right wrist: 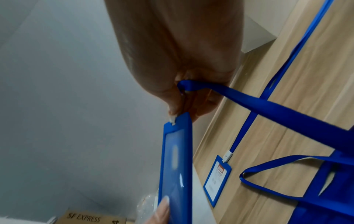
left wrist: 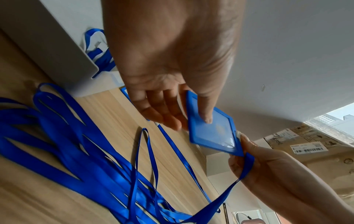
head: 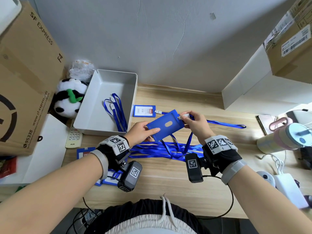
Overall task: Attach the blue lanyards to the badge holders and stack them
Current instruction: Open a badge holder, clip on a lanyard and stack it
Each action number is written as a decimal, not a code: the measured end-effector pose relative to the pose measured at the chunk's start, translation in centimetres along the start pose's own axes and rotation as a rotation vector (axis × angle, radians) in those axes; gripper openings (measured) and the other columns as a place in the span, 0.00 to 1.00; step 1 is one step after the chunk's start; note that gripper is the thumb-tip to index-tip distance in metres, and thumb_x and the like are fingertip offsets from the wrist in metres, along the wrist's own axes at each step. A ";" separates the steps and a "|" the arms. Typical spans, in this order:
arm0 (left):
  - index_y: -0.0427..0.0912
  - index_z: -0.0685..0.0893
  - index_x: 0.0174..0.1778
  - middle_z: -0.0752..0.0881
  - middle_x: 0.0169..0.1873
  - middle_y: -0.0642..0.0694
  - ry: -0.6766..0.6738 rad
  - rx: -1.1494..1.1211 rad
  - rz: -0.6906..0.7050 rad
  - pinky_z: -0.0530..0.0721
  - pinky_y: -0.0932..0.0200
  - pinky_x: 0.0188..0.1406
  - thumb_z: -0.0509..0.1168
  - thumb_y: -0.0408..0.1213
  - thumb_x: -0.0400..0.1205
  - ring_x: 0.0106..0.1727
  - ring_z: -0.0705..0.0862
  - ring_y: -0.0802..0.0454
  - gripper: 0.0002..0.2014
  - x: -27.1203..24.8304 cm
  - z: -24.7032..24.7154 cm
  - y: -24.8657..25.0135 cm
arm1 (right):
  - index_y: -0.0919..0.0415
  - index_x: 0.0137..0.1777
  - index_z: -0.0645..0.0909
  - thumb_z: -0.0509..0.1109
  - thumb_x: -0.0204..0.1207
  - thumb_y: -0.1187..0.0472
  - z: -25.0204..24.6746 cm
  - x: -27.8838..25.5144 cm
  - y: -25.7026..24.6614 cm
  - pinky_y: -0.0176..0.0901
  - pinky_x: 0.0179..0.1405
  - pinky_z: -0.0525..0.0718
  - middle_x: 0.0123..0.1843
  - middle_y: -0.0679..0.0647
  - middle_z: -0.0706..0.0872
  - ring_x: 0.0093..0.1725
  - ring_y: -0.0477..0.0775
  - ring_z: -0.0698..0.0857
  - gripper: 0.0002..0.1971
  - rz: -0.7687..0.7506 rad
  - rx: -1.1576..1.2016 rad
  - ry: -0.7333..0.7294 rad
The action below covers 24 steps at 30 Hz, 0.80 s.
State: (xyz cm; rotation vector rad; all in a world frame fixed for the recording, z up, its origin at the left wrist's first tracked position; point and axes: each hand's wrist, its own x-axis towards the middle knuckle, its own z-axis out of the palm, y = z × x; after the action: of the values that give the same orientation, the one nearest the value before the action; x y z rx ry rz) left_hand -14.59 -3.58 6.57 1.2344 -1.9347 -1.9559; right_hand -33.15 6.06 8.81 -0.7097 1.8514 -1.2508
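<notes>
My left hand [head: 143,131] pinches a blue badge holder [head: 164,124] by its lower end, above the table, its back facing up. My right hand [head: 192,121] pinches a white lanyard clip [head: 183,116] against the holder's top edge. In the right wrist view the clip [right wrist: 172,119] meets the holder's slot [right wrist: 177,159]. That clip's blue lanyard [head: 188,144] hangs down to a pile of lanyards [head: 167,149] on the wood. A finished badge holder [head: 144,110] with its lanyard attached lies flat behind my hands. In the left wrist view, thumb and fingers clamp the holder [left wrist: 210,131].
A grey tray [head: 101,78] at back left holds two more lanyards [head: 117,112]. More badge holders [head: 84,153] lie under my left forearm. A remote [head: 74,137], a panda toy [head: 69,97] and cardboard boxes [head: 25,81] crowd the left; bottles [head: 285,137] and a phone stand right.
</notes>
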 end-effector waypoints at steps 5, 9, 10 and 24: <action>0.35 0.82 0.56 0.85 0.36 0.43 0.086 0.007 -0.011 0.82 0.73 0.29 0.66 0.39 0.81 0.31 0.83 0.58 0.13 0.4 0.1 0.2 | 0.56 0.44 0.80 0.59 0.83 0.66 -0.9 0.0 0.3 0.27 0.33 0.80 0.42 0.53 0.83 0.42 0.47 0.83 0.10 0.047 0.086 -0.041; 0.36 0.75 0.54 0.83 0.42 0.42 0.124 -0.203 -0.035 0.86 0.65 0.31 0.60 0.39 0.85 0.28 0.87 0.56 0.09 0.7 0.4 1.3 | 0.56 0.46 0.80 0.57 0.84 0.65 -1.0 -0.1 0.2 0.30 0.36 0.81 0.43 0.52 0.86 0.40 0.44 0.86 0.11 0.070 0.105 -0.049; 0.36 0.73 0.54 0.82 0.41 0.42 0.125 -0.272 -0.039 0.87 0.64 0.31 0.58 0.38 0.85 0.26 0.87 0.56 0.08 0.6 0.5 1.6 | 0.56 0.47 0.80 0.57 0.84 0.65 -1.0 -0.2 0.2 0.30 0.36 0.81 0.43 0.52 0.86 0.39 0.43 0.86 0.11 0.083 0.132 -0.056; 0.41 0.76 0.45 0.78 0.30 0.46 0.493 -0.400 0.047 0.76 0.70 0.13 0.58 0.42 0.85 0.12 0.77 0.62 0.09 2.8 -1.5 4.3 | 0.61 0.30 0.79 0.68 0.77 0.61 -4.8 -0.8 5.7 0.40 0.30 0.72 0.26 0.54 0.77 0.27 0.51 0.75 0.13 0.366 -0.617 -0.027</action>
State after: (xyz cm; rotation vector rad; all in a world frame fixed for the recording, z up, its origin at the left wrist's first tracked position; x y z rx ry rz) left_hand -17.38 -7.20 9.34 1.3673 -1.2547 -1.6906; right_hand -36.87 11.14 4.77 -0.6513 2.2374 -0.4283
